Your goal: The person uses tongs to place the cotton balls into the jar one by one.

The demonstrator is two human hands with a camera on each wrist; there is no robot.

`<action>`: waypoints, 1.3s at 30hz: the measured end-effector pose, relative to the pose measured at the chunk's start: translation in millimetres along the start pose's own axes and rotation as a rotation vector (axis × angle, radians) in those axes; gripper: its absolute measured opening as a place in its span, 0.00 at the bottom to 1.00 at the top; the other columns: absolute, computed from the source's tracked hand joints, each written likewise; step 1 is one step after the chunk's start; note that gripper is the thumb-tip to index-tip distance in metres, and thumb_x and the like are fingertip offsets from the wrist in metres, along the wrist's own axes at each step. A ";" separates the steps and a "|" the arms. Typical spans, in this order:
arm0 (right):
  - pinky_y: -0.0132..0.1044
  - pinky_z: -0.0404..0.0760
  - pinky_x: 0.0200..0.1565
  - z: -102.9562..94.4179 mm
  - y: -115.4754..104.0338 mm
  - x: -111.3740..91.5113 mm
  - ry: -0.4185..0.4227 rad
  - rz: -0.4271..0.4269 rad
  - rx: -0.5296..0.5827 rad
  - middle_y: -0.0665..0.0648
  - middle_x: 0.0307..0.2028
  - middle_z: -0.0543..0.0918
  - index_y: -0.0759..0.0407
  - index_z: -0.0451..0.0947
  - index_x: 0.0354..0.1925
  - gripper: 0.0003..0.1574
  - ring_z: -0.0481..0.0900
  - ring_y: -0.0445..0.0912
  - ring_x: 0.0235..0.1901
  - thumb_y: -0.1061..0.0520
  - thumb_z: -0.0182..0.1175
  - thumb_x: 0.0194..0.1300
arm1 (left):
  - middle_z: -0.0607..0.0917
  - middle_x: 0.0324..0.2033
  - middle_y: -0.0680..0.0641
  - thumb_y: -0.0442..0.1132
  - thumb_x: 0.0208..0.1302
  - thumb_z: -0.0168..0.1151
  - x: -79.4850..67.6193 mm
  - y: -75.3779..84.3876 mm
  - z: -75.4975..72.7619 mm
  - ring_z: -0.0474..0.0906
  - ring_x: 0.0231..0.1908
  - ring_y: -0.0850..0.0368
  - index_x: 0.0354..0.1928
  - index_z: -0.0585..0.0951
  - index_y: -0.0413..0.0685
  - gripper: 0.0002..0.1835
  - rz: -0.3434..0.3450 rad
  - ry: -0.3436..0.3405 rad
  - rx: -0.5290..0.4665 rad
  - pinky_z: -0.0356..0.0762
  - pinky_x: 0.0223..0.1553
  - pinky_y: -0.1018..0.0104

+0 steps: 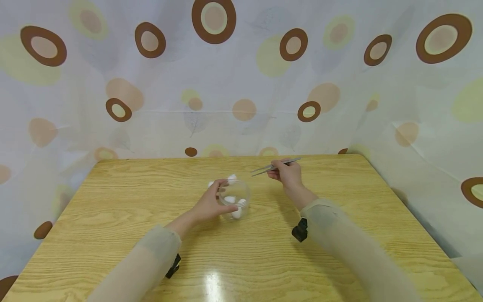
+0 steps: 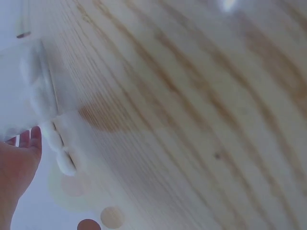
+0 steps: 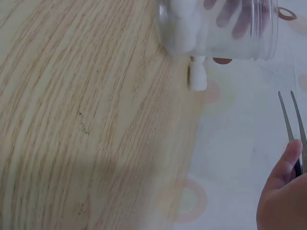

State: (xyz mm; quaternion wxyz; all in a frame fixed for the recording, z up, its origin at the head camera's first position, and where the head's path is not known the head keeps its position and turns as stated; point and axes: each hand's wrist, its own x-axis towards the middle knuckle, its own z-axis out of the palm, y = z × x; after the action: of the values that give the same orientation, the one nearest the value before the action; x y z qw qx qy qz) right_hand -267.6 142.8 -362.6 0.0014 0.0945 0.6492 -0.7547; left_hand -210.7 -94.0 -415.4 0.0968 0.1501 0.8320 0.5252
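In the head view, the clear jar (image 1: pixel 246 195) could spill its white balls (image 1: pixel 236 213) if the left hand (image 1: pixel 209 204), curled round it, slips; left wrist view, more white bits (image 2: pixel 66 162) sit by the jar; right wrist view, the right hand (image 3: pixel 284 201), right of the jar, pinches tweezers (image 3: pixel 286 120), tips apart

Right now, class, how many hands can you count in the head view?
2: the left hand grips the clear jar; the right hand holds the tweezers.

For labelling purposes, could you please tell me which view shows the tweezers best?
The head view, showing both ends of the tweezers; the right wrist shows only their front part, larger, and the left wrist none.
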 end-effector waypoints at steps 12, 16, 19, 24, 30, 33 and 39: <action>0.27 0.81 0.25 13.6 16.0 13.9 0.061 0.000 -0.056 0.50 0.18 0.77 0.62 0.68 0.35 0.05 0.79 0.37 0.15 0.62 0.55 0.65 | 0.61 0.67 0.42 0.44 0.54 0.69 -7.1 -8.5 -7.6 0.57 0.67 0.43 0.70 0.54 0.45 0.46 0.010 0.008 -0.009 0.59 0.65 0.46; 0.26 0.80 0.24 19.9 23.7 19.9 0.080 0.004 -0.091 0.50 0.18 0.77 0.63 0.70 0.36 0.05 0.78 0.37 0.15 0.62 0.56 0.65 | 0.61 0.67 0.42 0.44 0.54 0.70 -8.9 -9.6 -10.0 0.57 0.67 0.44 0.69 0.55 0.45 0.46 0.015 0.015 -0.010 0.60 0.65 0.47; 0.27 0.81 0.24 25.3 27.3 23.1 0.088 0.010 -0.107 0.50 0.18 0.77 0.64 0.71 0.37 0.06 0.79 0.37 0.15 0.61 0.57 0.64 | 0.61 0.67 0.42 0.44 0.53 0.70 -10.2 -9.8 -11.4 0.57 0.67 0.45 0.69 0.55 0.45 0.45 0.017 0.016 -0.009 0.60 0.65 0.47; 0.28 0.82 0.26 32.1 32.6 25.9 0.095 0.016 -0.131 0.51 0.20 0.77 0.66 0.72 0.40 0.10 0.79 0.37 0.16 0.60 0.60 0.63 | 0.61 0.67 0.42 0.44 0.53 0.70 -13.0 -8.4 -12.7 0.58 0.67 0.45 0.69 0.55 0.43 0.46 0.013 0.015 -0.011 0.60 0.65 0.47; 0.27 0.81 0.25 38.5 42.3 30.0 0.095 0.006 -0.170 0.52 0.20 0.77 0.68 0.72 0.41 0.13 0.78 0.37 0.15 0.60 0.60 0.62 | 0.63 0.67 0.41 0.46 0.51 0.72 -13.4 -7.6 -13.4 0.56 0.68 0.44 0.68 0.55 0.40 0.48 0.030 0.024 0.064 0.56 0.68 0.47; 0.28 0.81 0.25 41.7 46.6 31.9 0.096 -0.008 -0.180 0.52 0.20 0.77 0.68 0.73 0.41 0.13 0.78 0.37 0.15 0.60 0.61 0.62 | 0.63 0.66 0.41 0.48 0.49 0.72 -12.9 -7.7 -13.5 0.57 0.67 0.45 0.69 0.55 0.41 0.50 0.031 0.046 0.118 0.57 0.67 0.46; 0.31 0.83 0.28 47.8 51.4 33.8 0.100 -0.011 -0.204 0.53 0.22 0.78 0.66 0.73 0.39 0.12 0.79 0.37 0.16 0.60 0.61 0.62 | 0.64 0.65 0.42 0.50 0.47 0.74 -13.2 -5.6 -14.3 0.60 0.64 0.45 0.69 0.57 0.45 0.51 0.036 0.077 0.175 0.60 0.64 0.44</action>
State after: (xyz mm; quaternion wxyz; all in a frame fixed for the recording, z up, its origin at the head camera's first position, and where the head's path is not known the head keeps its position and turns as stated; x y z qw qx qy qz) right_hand -301.1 91.9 -411.2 -0.0254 0.1277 0.7225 -0.6790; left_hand -203.7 -113.0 -414.2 0.0421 0.1526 0.8750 0.4574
